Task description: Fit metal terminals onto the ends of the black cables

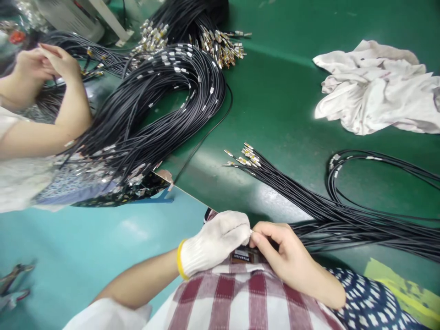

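My left hand [220, 238], in a white knitted glove with a yellow cuff, is closed near the table's front edge. Its fingertips meet those of my bare right hand [283, 247], which pinches a tiny pale piece between thumb and forefinger. What the glove grips is hidden. Just right of my right hand, a bundle of black cables [305, 201] runs to the right edge, its metal-tipped ends fanned out on the green table [275, 114]. A few more black cables curve in a loop [332, 178] behind that bundle.
A large coil of black cables [178, 110] with white tags lies at the back left. Another person's hands [51, 64] work beside it. A crumpled white cloth [374, 87] is at the back right, and a yellow-green sheet [402, 288] at the lower right.
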The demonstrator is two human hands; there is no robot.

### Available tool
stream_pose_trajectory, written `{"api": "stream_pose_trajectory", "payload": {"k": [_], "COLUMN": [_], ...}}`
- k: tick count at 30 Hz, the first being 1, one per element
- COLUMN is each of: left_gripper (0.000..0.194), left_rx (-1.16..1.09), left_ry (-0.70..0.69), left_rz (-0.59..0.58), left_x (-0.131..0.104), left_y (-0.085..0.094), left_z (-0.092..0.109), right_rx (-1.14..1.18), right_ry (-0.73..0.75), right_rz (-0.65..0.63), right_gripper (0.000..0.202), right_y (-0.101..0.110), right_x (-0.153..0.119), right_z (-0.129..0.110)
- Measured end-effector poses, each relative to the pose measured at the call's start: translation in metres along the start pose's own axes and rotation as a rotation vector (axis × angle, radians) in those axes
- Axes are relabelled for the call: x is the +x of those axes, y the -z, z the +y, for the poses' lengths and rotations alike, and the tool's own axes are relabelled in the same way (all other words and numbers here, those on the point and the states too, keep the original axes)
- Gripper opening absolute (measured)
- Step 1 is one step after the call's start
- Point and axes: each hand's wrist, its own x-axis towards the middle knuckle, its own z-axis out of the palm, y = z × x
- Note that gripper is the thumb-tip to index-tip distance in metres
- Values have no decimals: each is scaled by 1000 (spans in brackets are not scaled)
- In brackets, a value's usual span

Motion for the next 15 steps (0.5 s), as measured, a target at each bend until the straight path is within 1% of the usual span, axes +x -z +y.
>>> {"api": "stream_pose_trajectory", "payload": {"k": [3,5,8,11,15], "left_gripper": [27,31,36,42,44], "left_rx": [-375,-524,-603,-614,-628], "left_ry": [76,59,20,-5,22], "left_rz": [-20,-33,-49,-43,-53], "left_x": [5,9,17,24,31], "left_y": [-5,-9,-12,-13,-12], "left_z": [-5,-8,-11,-10,-5], "right_rx": [117,216,318,360,388], "right_ry": [-54,-84,-90,-76,-70], "right_rz": [7,9,20,32,45], "right_gripper": [35,38,40,39,35], "right_y": [1,3,7,11,12], "right_x": [0,-1,-2,-2,-4], "right_z": [2,3,5,7,11]}}
